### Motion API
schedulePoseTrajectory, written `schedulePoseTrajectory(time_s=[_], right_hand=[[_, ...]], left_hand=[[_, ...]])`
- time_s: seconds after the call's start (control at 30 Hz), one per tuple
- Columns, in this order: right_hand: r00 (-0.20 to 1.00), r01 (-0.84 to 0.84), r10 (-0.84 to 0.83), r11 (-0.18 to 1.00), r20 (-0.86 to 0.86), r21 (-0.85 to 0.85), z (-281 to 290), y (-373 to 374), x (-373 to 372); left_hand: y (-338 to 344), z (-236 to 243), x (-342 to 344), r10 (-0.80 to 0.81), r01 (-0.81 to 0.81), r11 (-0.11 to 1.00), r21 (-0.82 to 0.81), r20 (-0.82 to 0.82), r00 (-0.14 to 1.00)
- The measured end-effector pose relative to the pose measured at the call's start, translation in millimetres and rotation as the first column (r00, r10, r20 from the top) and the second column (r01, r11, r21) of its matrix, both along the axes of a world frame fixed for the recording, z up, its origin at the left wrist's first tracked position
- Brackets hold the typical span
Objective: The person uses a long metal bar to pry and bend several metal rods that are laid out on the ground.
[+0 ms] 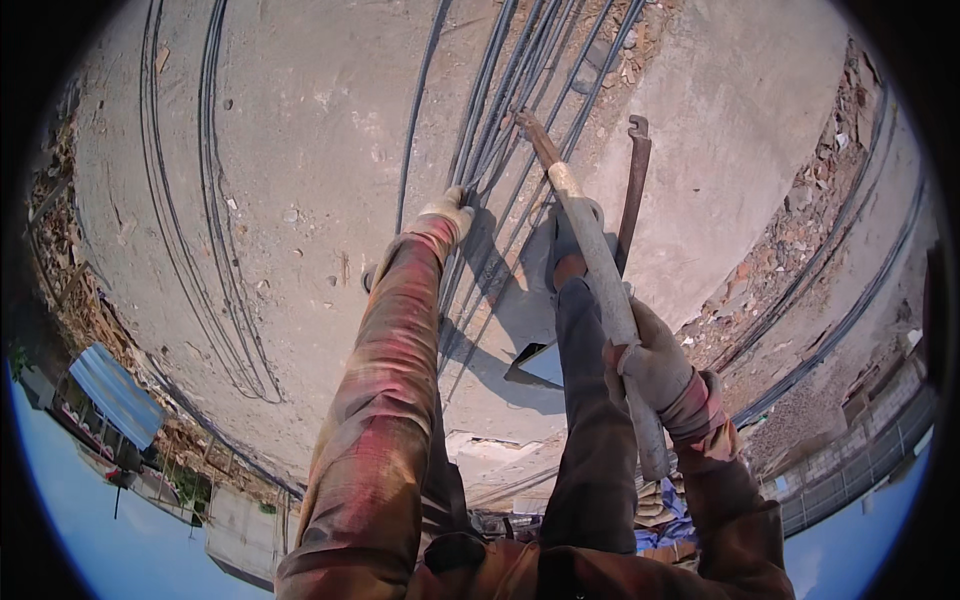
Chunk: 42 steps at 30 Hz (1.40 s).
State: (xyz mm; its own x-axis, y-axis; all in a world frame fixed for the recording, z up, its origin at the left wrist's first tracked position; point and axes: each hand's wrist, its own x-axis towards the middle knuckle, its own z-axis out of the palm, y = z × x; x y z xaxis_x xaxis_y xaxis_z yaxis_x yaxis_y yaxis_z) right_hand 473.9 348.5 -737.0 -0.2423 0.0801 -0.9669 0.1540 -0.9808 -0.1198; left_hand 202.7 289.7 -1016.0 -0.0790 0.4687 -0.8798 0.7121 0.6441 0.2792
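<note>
My left hand [448, 212], in a pale work glove, is closed round the bundle of long steel bars [485, 95] running up the middle of the view. My right hand [650, 360], also gloved, grips the lower part of a long pale pipe handle [590, 240] with a rusty metal tool head [535, 135] at its far end, resting on or against the bars; whether the head is hooked on one I cannot tell. A second dark tool [633, 180] with a notched end lies to the right of the pipe. My right foot is partly hidden behind the pipe.
More bars [210, 140] lie on the concrete surface [320, 110] at left, and others [820, 285] at right beside a rubble strip [760, 270]. Small stones [595, 65] sit among the upper bars. A blue corrugated sheet [115, 395] and low walls show at the edges.
</note>
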Motion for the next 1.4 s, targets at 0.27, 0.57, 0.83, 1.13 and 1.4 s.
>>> schedulePoseTrajectory(time_s=[0.27,0.57,0.83,1.13,1.4], right_hand=[[0.990,0.105,-0.085,0.980,0.116,-0.170,2.8,-19.3,28.3],[0.987,0.156,-0.161,0.920,0.017,-0.360,-29.6,-16.8,31.6],[0.956,0.289,-0.284,0.856,0.075,-0.428,-47.6,-11.2,25.9],[0.999,0.020,-0.005,0.874,0.032,-0.485,-54.5,31.5,26.2],[0.923,-0.346,0.385,0.859,0.029,-0.378,-65.0,49.0,27.5]], left_hand=[[-61.1,-29.4,55.1,0.116,-0.136,0.983,0.122,0.155,0.981],[-93.2,-71.1,35.3,0.030,-0.034,0.999,0.026,0.136,0.990],[-122.8,-102.8,14.4,0.047,-0.042,0.998,-0.042,0.135,0.990],[-107.3,-98.9,-5.6,0.019,-0.022,1.000,0.020,0.162,0.987],[-122.5,-105.0,-7.1,0.041,-0.045,0.999,0.023,0.166,0.985]])
